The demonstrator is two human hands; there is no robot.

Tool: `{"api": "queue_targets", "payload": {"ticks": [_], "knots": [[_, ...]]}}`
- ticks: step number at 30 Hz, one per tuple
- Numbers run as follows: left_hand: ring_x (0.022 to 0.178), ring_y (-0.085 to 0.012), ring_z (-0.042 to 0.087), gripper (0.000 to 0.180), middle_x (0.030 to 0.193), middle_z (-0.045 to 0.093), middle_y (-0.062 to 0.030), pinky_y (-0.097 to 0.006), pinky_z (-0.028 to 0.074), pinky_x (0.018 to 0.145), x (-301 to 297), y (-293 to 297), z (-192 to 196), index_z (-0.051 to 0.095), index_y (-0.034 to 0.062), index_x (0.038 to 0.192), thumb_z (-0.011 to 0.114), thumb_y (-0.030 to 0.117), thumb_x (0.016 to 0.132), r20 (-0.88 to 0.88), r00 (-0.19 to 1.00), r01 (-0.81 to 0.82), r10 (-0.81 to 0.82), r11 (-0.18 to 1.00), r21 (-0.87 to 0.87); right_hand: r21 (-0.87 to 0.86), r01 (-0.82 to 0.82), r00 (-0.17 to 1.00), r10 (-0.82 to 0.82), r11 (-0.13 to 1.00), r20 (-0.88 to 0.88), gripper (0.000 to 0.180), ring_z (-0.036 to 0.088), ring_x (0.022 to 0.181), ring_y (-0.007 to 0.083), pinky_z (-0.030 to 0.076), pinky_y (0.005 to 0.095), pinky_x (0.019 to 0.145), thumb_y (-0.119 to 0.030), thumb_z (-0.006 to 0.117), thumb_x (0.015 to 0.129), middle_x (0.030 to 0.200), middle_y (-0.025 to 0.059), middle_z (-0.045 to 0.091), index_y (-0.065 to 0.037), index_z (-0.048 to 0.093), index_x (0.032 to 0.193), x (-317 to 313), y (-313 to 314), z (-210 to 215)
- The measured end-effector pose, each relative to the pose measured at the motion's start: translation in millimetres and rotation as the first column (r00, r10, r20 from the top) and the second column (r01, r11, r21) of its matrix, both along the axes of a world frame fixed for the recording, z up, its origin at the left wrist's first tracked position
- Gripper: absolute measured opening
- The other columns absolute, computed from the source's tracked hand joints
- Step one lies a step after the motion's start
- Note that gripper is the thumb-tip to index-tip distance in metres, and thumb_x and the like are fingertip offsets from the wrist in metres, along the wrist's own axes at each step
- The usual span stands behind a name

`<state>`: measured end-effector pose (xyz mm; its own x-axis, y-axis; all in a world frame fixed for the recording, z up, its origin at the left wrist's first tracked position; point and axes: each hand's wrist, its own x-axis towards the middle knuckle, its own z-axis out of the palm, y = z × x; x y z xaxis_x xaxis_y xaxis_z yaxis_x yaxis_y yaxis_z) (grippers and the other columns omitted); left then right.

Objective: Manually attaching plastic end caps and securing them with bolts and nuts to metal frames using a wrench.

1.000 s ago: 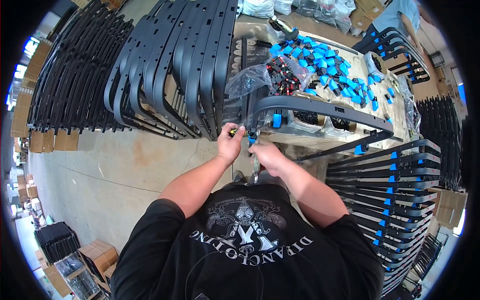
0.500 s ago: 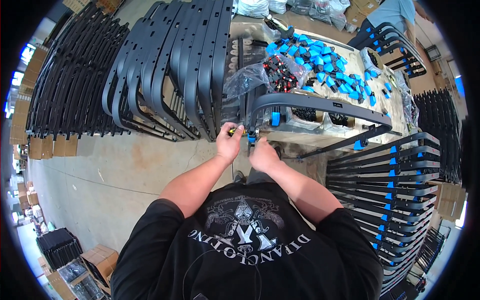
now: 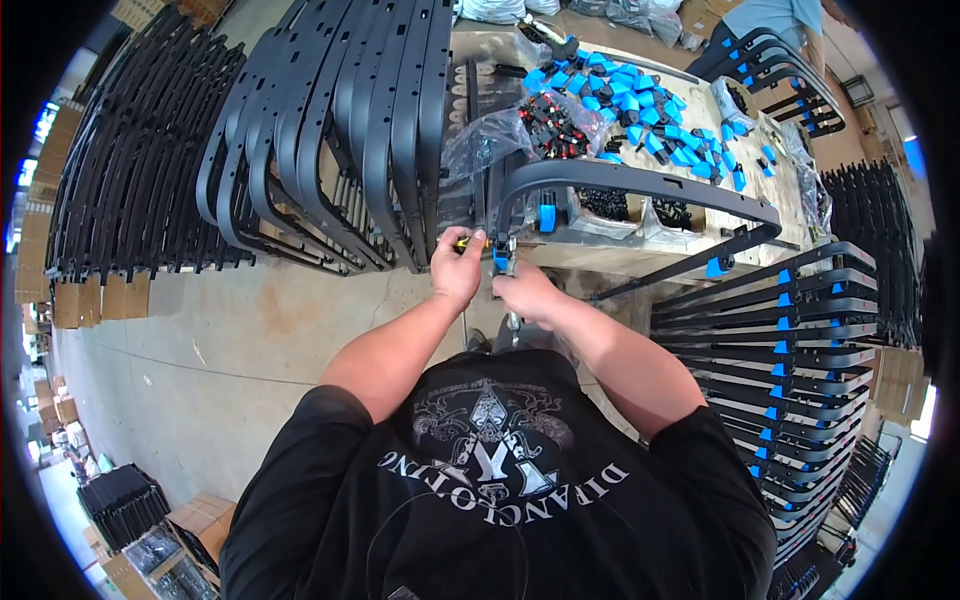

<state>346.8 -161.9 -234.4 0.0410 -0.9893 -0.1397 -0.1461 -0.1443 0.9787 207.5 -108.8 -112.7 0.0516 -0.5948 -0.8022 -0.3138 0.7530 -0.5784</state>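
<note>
A dark grey bent metal frame [image 3: 640, 182] lies across the near edge of the workbench, one end coming down between my hands. On that end sits a small blue plastic piece [image 3: 500, 259]. My left hand [image 3: 457, 270] is closed just left of it, thumb and fingers pinching a small yellow-and-black tool [image 3: 463, 244] whose kind I cannot make out. Close against the piece on the right, my right hand [image 3: 530, 293] is closed around a slim silvery metal tool [image 3: 514, 322]. Its ends show above and below the fist.
Blue-and-black plastic parts [image 3: 640, 105] are heaped on the workbench [image 3: 700, 255], beside a plastic bag of red-and-black parts [image 3: 555, 125] and boxes of small black pieces [image 3: 603, 205]. Frames stand left [image 3: 380, 130] and are stacked right [image 3: 800, 370]. Another person [image 3: 770, 25] stands beyond the bench.
The silvery tool now shows in my right hand beside the blue piece. That hand has drawn slightly nearer to me, and the whole view has shifted a little.
</note>
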Motion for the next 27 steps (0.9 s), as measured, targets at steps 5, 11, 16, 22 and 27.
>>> {"api": "queue_targets", "payload": {"ticks": [5,11,16,22,27], "knots": [[0.081,-0.0126,0.055,0.019,0.084,0.063,-0.0021,-0.028,0.047,0.078,-7,-1,4,0.067,0.0048,0.092,0.075,0.022,0.092,-0.089,0.994,0.074,-0.068,0.995,0.068,-0.264,-0.234,0.891,0.098,0.936,-0.443,0.058,0.065,0.109,0.0452,0.053,0.0467,0.094,-0.025,0.063,0.088,0.113,0.0374,0.063,0.015,0.042,0.125,-5,11,-59],[0.069,-0.0088,0.052,0.042,0.094,0.06,-0.002,-0.027,0.043,0.054,7,-3,-4,0.053,0.007,0.131,0.072,0.016,0.095,-0.07,0.996,0.063,-0.058,0.996,0.066,-0.373,-0.137,0.97,0.048,0.918,-0.238,0.056,0.068,0.097,0.0396,0.053,0.0441,0.088,-0.024,0.066,0.089,0.107,0.0275,0.067,0.011,0.044,0.126,-5,32,-76],[0.06,-0.0104,0.05,0.067,0.09,0.059,-0.0044,-0.03,0.042,0.047,3,11,27,0.032,0.008,0.146,0.073,0.014,0.093,-0.226,0.972,-0.006,0.067,0.966,0.26,-0.455,-0.175,0.946,0.02,0.873,-0.324,0.062,0.063,0.112,0.0444,0.05,0.0448,0.096,-0.026,0.065,0.091,0.116,0.036,0.062,0.014,0.037,0.128,0,57,-105],[0.064,-0.0178,0.06,0.026,0.076,0.065,-0.0078,-0.035,0.049,0.059,22,35,-43,0.064,0.0001,0.105,0.067,0.02,0.088,0.274,0.917,0.155,-0.29,0.892,0.424,-0.329,-0.209,0.935,0.089,0.921,-0.344,0.073,0.06,0.117,0.0485,0.048,0.0463,0.102,-0.027,0.064,0.089,0.12,0.0429,0.057,0.021,0.027,0.13,4,44,-80],[0.074,-0.027,0.068,0.024,0.079,0.07,-0.0145,-0.039,0.053,0.071,5,32,-46,0.065,-0.0006,0.087,0.063,0.023,0.088,0.455,0.886,0.045,-0.091,0.993,0.111,-0.311,-0.168,0.943,0.061,0.935,-0.327,0.072,0.062,0.114,0.0492,0.05,0.0466,0.099,-0.025,0.064,0.088,0.116,0.0428,0.06,0.021,0.027,0.129,9,44,-75]]}}
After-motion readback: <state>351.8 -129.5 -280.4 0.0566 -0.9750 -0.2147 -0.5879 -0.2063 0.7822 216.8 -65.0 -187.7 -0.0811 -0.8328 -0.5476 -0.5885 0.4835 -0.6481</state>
